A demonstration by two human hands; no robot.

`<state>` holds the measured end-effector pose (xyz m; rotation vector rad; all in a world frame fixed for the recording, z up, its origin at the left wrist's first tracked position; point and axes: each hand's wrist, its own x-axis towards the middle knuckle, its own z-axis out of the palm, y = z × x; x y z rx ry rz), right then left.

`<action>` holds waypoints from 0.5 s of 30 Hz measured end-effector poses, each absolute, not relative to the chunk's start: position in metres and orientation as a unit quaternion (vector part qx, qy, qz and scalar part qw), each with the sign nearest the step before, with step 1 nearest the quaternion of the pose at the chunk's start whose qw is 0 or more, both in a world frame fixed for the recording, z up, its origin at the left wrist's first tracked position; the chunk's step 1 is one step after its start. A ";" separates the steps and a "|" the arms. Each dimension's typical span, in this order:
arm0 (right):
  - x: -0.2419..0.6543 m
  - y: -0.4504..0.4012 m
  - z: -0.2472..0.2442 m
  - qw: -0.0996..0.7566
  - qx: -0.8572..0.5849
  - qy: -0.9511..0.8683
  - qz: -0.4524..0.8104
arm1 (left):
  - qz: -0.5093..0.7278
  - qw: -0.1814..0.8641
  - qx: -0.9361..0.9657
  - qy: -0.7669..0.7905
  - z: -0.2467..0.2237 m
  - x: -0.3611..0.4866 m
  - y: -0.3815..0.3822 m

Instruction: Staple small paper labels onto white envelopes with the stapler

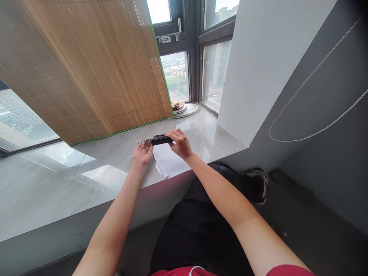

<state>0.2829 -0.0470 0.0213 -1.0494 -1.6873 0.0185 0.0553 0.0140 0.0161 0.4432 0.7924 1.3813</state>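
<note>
My right hand (pixel 180 142) is closed round a black stapler (pixel 161 140), held level above the sill, its metal end pointing left. Under and beside that end is my left hand (pixel 142 153), palm up with its fingers apart. Small silvery bits show at the left fingers; they are too small to name. White paper (pixel 171 159) lies on the sill below the stapler, one corner curling at the front edge.
The glossy tiled sill (pixel 103 176) runs along the windows. A bamboo blind (pixel 100 69) hangs down to it at the left. Stacked plates (pixel 179 108) stand in the far corner by the window frame (pixel 195 57). A beaded cord (pixel 304 140) loops at the right.
</note>
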 end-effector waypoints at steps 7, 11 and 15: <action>0.306 -0.035 0.022 0.499 -0.529 -0.634 0.264 | 0.680 0.655 0.207 0.257 0.014 0.034 0.012; 0.318 -0.032 0.014 0.412 -0.521 -0.672 0.329 | 0.671 0.659 0.216 0.264 0.013 0.045 0.006; 0.319 -0.030 0.004 0.351 -0.543 -0.687 0.331 | 0.610 0.665 0.286 0.321 0.011 0.055 0.006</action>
